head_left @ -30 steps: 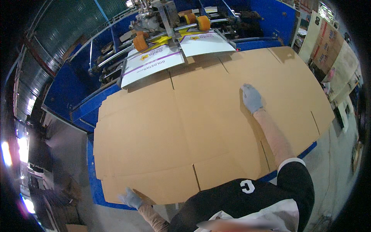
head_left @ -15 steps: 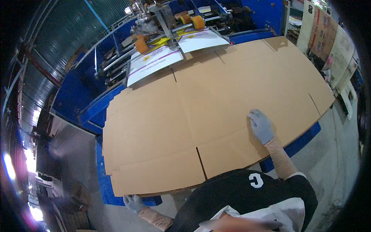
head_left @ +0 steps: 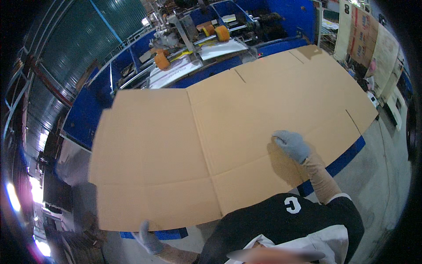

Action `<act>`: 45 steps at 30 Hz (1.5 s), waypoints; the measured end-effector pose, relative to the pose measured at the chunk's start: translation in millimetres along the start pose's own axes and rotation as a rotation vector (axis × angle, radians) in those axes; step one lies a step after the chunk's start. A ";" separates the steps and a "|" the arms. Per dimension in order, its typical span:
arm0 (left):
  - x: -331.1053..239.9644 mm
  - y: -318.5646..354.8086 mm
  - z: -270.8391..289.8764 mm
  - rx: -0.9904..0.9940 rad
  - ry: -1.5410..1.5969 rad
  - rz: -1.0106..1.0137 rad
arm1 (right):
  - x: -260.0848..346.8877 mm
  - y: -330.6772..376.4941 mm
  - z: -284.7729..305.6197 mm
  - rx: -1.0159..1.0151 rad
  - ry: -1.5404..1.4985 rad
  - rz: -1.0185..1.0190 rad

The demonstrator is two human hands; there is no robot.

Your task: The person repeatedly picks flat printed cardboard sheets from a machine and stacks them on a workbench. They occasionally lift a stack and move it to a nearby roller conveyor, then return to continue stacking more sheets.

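A large brown cardboard sheet [head_left: 246, 127] with creases and slots spreads across the middle. Its left half is raised and tilted. At the near left edge my left hand [head_left: 150, 241], in a grey glove, is closed on the cardboard sheet, thumb on top and fingers hidden below. My right hand [head_left: 292, 146], also gloved in grey, is over the right half with fingers stretched out and slightly bent, holding nothing visible. A shadow lies under it; whether the fingertips touch the cardboard I cannot tell.
Beyond the sheet stands a blue machine [head_left: 294, 20] with metal shafts and orange rollers [head_left: 223, 33]. White printed sheets [head_left: 176, 72] lie under the rollers. A blue support [head_left: 347, 156] shows beneath the cardboard at right. Cream panels [head_left: 373, 53] stand at the far right.
The cardboard's left half has risen and shifted left, covering part of the printed sheets. My left hand has turned, its thumb now over the edge. My right hand has moved slightly left.
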State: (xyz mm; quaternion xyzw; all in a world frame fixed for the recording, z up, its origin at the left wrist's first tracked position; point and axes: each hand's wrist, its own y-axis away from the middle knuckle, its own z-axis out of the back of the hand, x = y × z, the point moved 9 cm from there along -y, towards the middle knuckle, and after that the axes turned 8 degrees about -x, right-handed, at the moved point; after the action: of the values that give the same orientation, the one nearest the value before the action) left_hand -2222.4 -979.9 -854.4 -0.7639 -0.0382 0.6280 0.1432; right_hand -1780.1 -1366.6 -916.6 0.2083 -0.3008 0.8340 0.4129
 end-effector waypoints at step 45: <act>-22.4 -44.7 -77.9 -0.093 -0.438 -1.109 | -67.0 125.0 229.1 -1.152 0.140 -0.166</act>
State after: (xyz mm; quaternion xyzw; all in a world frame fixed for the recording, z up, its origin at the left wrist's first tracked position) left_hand -2146.0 -955.8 -808.0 -0.4883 -0.4873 0.6000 0.4051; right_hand -1820.8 -1618.5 -830.0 -0.0824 -0.6605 0.5128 0.5423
